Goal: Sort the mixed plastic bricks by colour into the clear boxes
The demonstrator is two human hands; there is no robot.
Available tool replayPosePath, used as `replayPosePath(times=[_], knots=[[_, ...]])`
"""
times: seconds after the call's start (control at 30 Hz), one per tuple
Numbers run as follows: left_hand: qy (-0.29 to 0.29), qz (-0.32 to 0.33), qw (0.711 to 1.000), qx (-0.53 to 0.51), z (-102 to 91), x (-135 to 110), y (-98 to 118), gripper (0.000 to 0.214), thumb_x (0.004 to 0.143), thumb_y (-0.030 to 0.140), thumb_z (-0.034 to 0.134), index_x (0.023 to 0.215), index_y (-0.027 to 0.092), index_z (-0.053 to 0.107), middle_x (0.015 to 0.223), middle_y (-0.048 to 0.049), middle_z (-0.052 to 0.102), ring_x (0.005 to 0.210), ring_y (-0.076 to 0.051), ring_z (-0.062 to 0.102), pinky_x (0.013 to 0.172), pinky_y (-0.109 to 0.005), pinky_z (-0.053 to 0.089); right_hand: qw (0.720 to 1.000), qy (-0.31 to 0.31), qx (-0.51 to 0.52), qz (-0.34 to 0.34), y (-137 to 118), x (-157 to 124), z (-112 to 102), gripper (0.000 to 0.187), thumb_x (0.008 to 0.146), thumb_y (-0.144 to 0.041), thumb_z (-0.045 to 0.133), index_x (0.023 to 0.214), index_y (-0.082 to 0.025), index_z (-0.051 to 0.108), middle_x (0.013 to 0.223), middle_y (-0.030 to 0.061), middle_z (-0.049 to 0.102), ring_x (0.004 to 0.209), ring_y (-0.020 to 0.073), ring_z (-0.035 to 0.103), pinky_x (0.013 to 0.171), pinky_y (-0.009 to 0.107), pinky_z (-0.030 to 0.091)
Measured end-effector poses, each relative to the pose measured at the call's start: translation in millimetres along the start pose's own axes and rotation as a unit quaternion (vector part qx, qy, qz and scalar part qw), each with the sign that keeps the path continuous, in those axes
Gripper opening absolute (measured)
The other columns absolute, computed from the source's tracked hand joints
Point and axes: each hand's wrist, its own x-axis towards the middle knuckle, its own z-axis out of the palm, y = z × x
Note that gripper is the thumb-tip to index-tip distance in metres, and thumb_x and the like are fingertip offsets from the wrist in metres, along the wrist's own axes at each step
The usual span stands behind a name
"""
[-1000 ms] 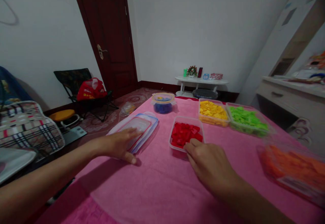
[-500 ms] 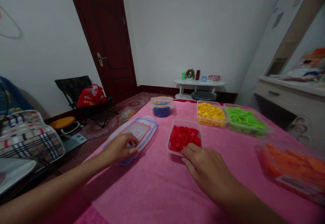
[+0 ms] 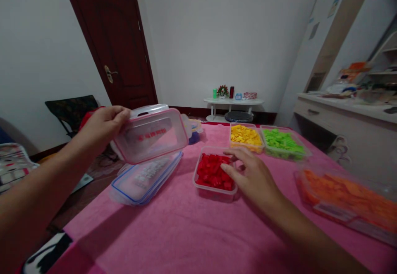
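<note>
My left hand [image 3: 105, 124] is closed on the edge of a clear plastic lid [image 3: 155, 139] with a pink-red seal, lifted and tilted above the table. Below it, clear lids with blue seals [image 3: 145, 179] lie stacked on the pink cloth. Small red plastic pieces [image 3: 214, 169] fill a clear container [image 3: 214, 193], which stands uncovered at the middle. Over that container's right rim reaches my right hand [image 3: 251, 172], its thumb and fingers apart. The thumb tip is close to the red pieces; whether it touches them I cannot tell.
Containers of yellow pieces [image 3: 246, 135] and green pieces [image 3: 283, 141] stand at the back right. Orange pieces [image 3: 350, 193] fill a larger box nearer me. Behind the raised lid, a round blue container [image 3: 194, 136] is partly hidden. The pink cloth [image 3: 173, 232] covers the table.
My left hand has lifted the red-sealed lid off the stack, up and to the left. My right hand has moved from the container's front edge to its right rim, its fingers more spread.
</note>
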Motion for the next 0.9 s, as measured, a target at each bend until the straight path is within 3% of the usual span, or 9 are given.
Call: replayPosePath(times=[0.03,0.1,0.17,0.27,0.37,0.5,0.57,0.73,0.9], knots=[[0.005,0.003,0.998,-0.059,8.5,2,8,0.024,0.084,0.038,0.046,0.081,0.017,0.058,0.062,0.0008,0.051,0.054,-0.010,0.045,0.050,-0.023,0.033,0.998,0.005,0.065,0.023,1,2,1,0.039,0.081,-0.041,0.057,0.115,-0.021,0.058,0.117,0.0092,0.059,0.100,0.0212,0.058,0.079,0.032,0.049],[-0.059,0.011,0.989,-0.132,37.5,0,25,0.022,0.081,0.034,0.051,0.072,0.015,0.056,0.056,0.0027,0.045,0.049,-0.007,0.039,0.046,-0.020,0.029,0.973,-0.005,0.214,0.080,1,4,1,0.055,0.083,-0.054,0.048,0.128,-0.021,0.046,0.124,0.0121,0.055,0.102,0.0212,0.060,0.075,0.031,0.051],[-0.121,-0.028,0.974,-0.191,76.3,-7,39,0.021,0.080,0.030,0.052,0.067,0.014,0.053,0.054,0.0033,0.043,0.047,-0.006,0.039,0.046,-0.019,0.031,0.937,-0.016,0.321,0.138,0,7,-1,0.062,0.085,-0.060,0.039,0.134,-0.022,0.037,0.122,0.0127,0.057,0.093,0.0201,0.064,0.069,0.030,0.053],[-0.247,-0.123,0.927,-0.254,131.8,-18,48,0.017,0.075,0.028,0.058,0.066,0.013,0.053,0.052,0.0038,0.044,0.044,-0.006,0.039,0.044,-0.019,0.030,0.911,0.034,0.362,0.196,7,11,-6,0.067,0.075,-0.054,0.059,0.131,-0.020,0.041,0.112,0.0116,0.064,0.081,0.0201,0.067,0.064,0.029,0.054],[-0.336,-0.171,0.879,-0.293,162.4,-27,42,0.026,0.073,0.036,0.062,0.064,0.013,0.053,0.047,0.0056,0.040,0.039,-0.004,0.033,0.041,-0.019,0.026,0.892,0.076,0.378,0.237,27,14,-6,0.068,0.061,-0.037,0.074,0.121,-0.016,0.050,0.104,0.0107,0.067,0.077,0.0196,0.066,0.064,0.028,0.054],[-0.431,-0.105,0.860,-0.254,160.8,-36,24,0.038,0.061,0.047,0.073,0.066,0.013,0.056,0.052,0.0045,0.047,0.045,-0.006,0.042,0.043,-0.019,0.033,0.863,0.104,0.401,0.290,61,22,3,0.054,0.060,-0.032,0.075,0.108,-0.015,0.059,0.095,0.0085,0.069,0.072,0.0172,0.066,0.061,0.026,0.053],[-0.450,-0.091,0.861,-0.218,153.2,-38,20,0.041,0.057,0.048,0.075,0.067,0.013,0.058,0.055,0.0032,0.051,0.049,-0.008,0.047,0.045,-0.020,0.038,0.864,0.108,0.392,0.297,74,34,11,0.047,0.058,-0.032,0.075,0.100,-0.013,0.063,0.085,0.0073,0.070,0.066,0.0165,0.064,0.059,0.026,0.052],[-0.429,-0.119,0.881,-0.163,151.9,-37,18,0.043,0.058,0.052,0.073,0.066,0.012,0.058,0.050,0.0019,0.054,0.044,-0.010,0.051,0.044,-0.022,0.041,0.948,0.058,0.210,0.233,91,89,32,0.029,0.065,-0.026,0.067,0.089,-0.010,0.069,0.071,0.0060,0.069,0.059,0.0137,0.060,0.058,0.025,0.047],[-0.441,-0.199,0.854,-0.193,166.4,-44,12,0.042,0.057,0.049,0.074,0.063,0.011,0.056,0.046,-0.0007,0.056,0.041,-0.010,0.052,0.044,-0.022,0.043,0.964,0.031,0.144,0.221,104,121,60,0.012,0.059,-0.018,0.067,0.070,-0.013,0.071,0.064,0.0024,0.067,0.060,0.0126,0.057,0.058,0.023,0.042]])
